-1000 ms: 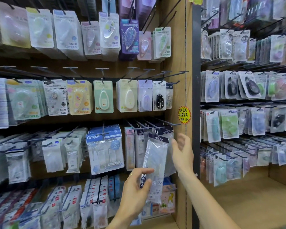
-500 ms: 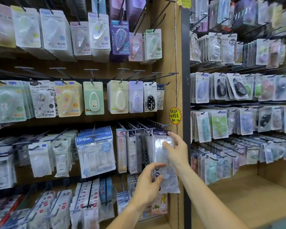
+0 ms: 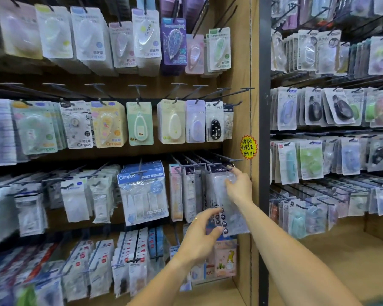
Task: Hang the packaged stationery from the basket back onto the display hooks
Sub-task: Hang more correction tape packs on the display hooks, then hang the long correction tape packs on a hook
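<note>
A clear plastic stationery pack (image 3: 222, 193) with a dark header hangs at the rightmost hook (image 3: 227, 161) of the third row, beside the wooden side panel. My right hand (image 3: 239, 186) holds its upper part, index finger stretched up to the header near the hook's tip. My left hand (image 3: 200, 235) pinches the pack's lower left edge between thumb and fingers, a ring on one finger. Whether the header hole sits on the hook is hidden by my fingers. The basket is out of view.
Rows of hooks with packaged correction tapes fill the board, among them a blue Campus refill bag (image 3: 143, 191). A yellow starburst price tag (image 3: 248, 147) sticks on the wooden panel (image 3: 241, 62). A second display bay (image 3: 332, 129) stands to the right.
Both hands carried the pack up and right to the rightmost third-row hook. My right hand went from open beside it to holding its top.
</note>
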Demonstrator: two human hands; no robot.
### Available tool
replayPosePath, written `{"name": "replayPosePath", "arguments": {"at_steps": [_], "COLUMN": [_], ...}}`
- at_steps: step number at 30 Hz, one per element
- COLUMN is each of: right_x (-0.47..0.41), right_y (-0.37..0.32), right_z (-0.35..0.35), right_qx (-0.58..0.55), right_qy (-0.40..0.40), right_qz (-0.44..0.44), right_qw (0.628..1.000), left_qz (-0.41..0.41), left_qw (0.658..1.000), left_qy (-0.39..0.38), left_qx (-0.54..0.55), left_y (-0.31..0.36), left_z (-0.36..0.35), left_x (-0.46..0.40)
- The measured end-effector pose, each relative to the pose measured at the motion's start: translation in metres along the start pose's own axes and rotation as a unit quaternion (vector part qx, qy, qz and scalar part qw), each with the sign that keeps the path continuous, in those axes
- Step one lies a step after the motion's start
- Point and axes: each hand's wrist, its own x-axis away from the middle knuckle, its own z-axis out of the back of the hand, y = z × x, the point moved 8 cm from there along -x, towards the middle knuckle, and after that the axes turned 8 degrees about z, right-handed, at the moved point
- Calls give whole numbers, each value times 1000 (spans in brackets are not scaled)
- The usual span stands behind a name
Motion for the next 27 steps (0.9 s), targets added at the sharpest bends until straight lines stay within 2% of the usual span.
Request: {"name": "replayPosePath", "arguments": {"at_steps": [5,7,9,14,19,23,27], "right_x": [28,56,94,230,384,489,562], "right_y": [-2,-6,-6,24,57,82,98], "right_z": [6,10,4,-54,-114,-153,-195], "right_qx": [56,27,-8,-79,-104,-61,-30], "right_qy": [36,53,38,-103,-243,-377,-461], "right_qz": [5,16,33,-12,-125,-223,-319], "right_qw": [998,998,999,991,956,897,827], "left_qz": [11,13,26,79,145,239,384], "left_qw": [999,999,998,984,966,939,880], "left_qy": [20,29,31,48,-3,-48,-89], "left_qx": [-23,-39,-57,-150,-215,-241,-266], "left_y": [-23,-39,-61,-146,-242,-321,-394], "left_z": [21,28,34,49,51,58,68], "left_x": [9,23,45,129,230,300,348]}}
